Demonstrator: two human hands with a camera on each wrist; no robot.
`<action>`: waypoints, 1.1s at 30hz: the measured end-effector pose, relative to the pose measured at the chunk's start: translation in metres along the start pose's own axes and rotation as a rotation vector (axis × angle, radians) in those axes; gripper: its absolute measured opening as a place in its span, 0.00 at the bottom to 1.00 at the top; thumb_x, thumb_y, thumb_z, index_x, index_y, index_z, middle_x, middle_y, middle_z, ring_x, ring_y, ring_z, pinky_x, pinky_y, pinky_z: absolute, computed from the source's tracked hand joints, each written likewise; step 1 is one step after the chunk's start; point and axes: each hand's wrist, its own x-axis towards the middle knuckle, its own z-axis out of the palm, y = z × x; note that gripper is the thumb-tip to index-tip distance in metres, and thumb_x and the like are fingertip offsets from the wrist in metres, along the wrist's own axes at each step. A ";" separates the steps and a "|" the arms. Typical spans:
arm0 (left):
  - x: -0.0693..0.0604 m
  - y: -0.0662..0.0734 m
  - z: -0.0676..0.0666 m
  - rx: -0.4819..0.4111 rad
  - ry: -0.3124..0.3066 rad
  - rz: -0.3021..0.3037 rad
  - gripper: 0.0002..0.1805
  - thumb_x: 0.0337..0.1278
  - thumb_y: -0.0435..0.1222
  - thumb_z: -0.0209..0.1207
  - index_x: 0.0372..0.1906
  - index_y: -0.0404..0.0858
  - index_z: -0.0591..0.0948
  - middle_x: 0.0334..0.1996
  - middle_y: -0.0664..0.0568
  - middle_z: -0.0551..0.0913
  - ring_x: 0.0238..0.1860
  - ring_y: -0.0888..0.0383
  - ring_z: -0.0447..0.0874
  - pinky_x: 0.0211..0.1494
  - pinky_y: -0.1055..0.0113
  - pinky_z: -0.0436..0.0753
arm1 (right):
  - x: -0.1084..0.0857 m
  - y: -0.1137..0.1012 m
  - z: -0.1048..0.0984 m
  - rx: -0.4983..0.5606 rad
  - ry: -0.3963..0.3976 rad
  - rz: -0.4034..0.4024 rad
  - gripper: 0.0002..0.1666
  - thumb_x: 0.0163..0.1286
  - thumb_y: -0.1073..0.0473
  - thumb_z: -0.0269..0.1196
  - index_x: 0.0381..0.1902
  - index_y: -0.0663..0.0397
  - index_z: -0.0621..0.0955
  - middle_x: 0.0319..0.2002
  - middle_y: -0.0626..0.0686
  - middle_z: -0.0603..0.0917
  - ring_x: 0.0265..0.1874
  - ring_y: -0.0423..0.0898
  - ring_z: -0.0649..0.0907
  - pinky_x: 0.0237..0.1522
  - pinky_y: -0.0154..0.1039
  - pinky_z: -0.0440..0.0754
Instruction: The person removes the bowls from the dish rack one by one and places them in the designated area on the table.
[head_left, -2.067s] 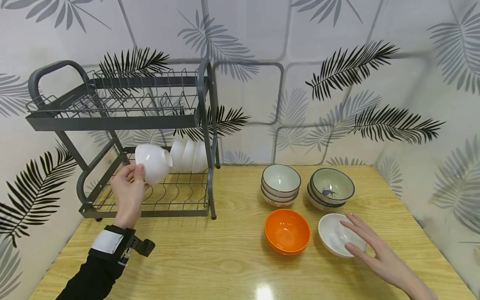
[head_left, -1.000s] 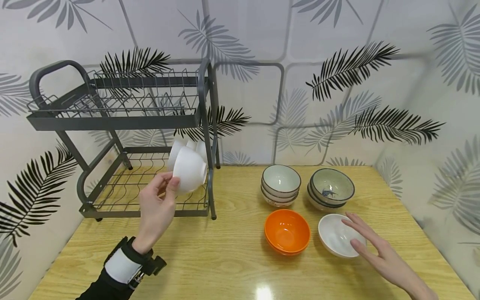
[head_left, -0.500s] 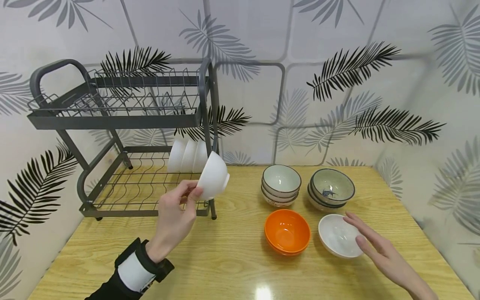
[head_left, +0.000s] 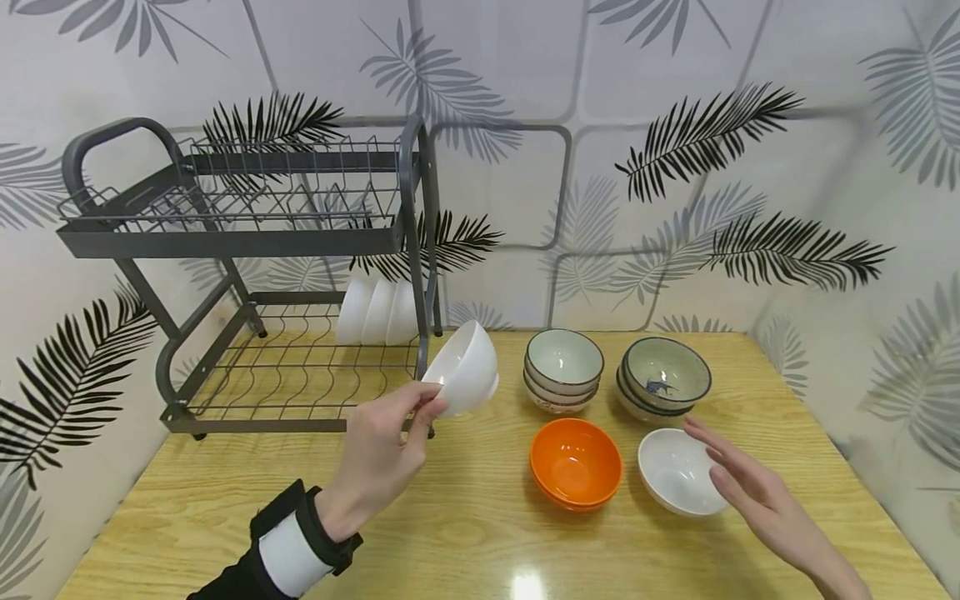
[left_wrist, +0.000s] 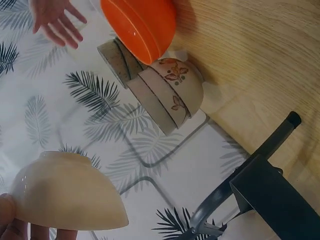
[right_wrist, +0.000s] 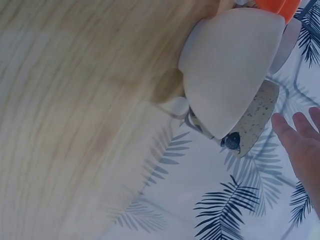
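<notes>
Could drop the white bowl, pinched only at its rim by the left hand and held tilted midair between the dish rack and the brown-rimmed bowls; could chip it against those if carried low. Reaching from lower left with the left arm, holding the right hand, outstretched and grasping nothing, near another white bowl on the tabletop.

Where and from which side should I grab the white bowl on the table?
Take the white bowl by its right rim, probably, from the right: it's open side up, the orange bowl on its left, the right hand at its right.
</notes>
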 end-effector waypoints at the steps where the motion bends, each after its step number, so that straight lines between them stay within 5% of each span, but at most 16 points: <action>1: 0.000 0.001 0.001 0.008 -0.007 0.017 0.06 0.55 0.26 0.68 0.36 0.34 0.83 0.28 0.48 0.89 0.25 0.61 0.86 0.25 0.75 0.81 | 0.001 -0.002 0.000 0.006 0.001 0.010 0.31 0.72 0.81 0.46 0.73 0.72 0.64 0.76 0.37 0.67 0.76 0.28 0.62 0.69 0.17 0.63; 10: -0.001 0.011 0.015 0.032 -0.072 0.145 0.03 0.64 0.34 0.63 0.38 0.37 0.83 0.25 0.53 0.87 0.24 0.62 0.85 0.25 0.72 0.82 | 0.016 -0.024 0.010 -0.051 0.004 0.021 0.34 0.68 0.80 0.54 0.72 0.65 0.68 0.75 0.65 0.67 0.75 0.29 0.64 0.70 0.18 0.62; 13: -0.001 0.014 0.018 0.037 -0.098 0.189 0.04 0.65 0.34 0.63 0.38 0.38 0.83 0.26 0.54 0.87 0.25 0.62 0.86 0.26 0.73 0.83 | 0.022 -0.032 0.013 -0.072 0.002 0.018 0.36 0.67 0.79 0.57 0.72 0.61 0.69 0.75 0.63 0.67 0.76 0.30 0.63 0.71 0.18 0.60; 20: -0.004 0.019 0.023 0.077 -0.180 0.283 0.03 0.62 0.35 0.64 0.38 0.40 0.83 0.27 0.57 0.87 0.25 0.64 0.84 0.26 0.78 0.80 | 0.034 -0.043 0.022 -0.101 0.032 -0.168 0.40 0.58 0.81 0.63 0.70 0.65 0.71 0.75 0.59 0.69 0.77 0.39 0.64 0.73 0.21 0.60; 25: -0.004 0.023 0.026 0.103 -0.221 0.340 0.04 0.60 0.37 0.65 0.37 0.42 0.85 0.28 0.57 0.89 0.26 0.65 0.83 0.29 0.79 0.80 | 0.039 -0.049 0.029 -0.075 0.020 -0.208 0.42 0.55 0.79 0.66 0.70 0.66 0.70 0.75 0.61 0.68 0.78 0.42 0.64 0.75 0.23 0.59; 33: -0.005 0.027 0.028 0.103 -0.279 0.378 0.02 0.62 0.38 0.64 0.36 0.45 0.85 0.27 0.61 0.86 0.24 0.67 0.80 0.27 0.80 0.78 | 0.049 -0.056 0.039 -0.090 0.026 -0.283 0.42 0.54 0.73 0.71 0.68 0.66 0.72 0.74 0.62 0.69 0.77 0.43 0.66 0.75 0.26 0.61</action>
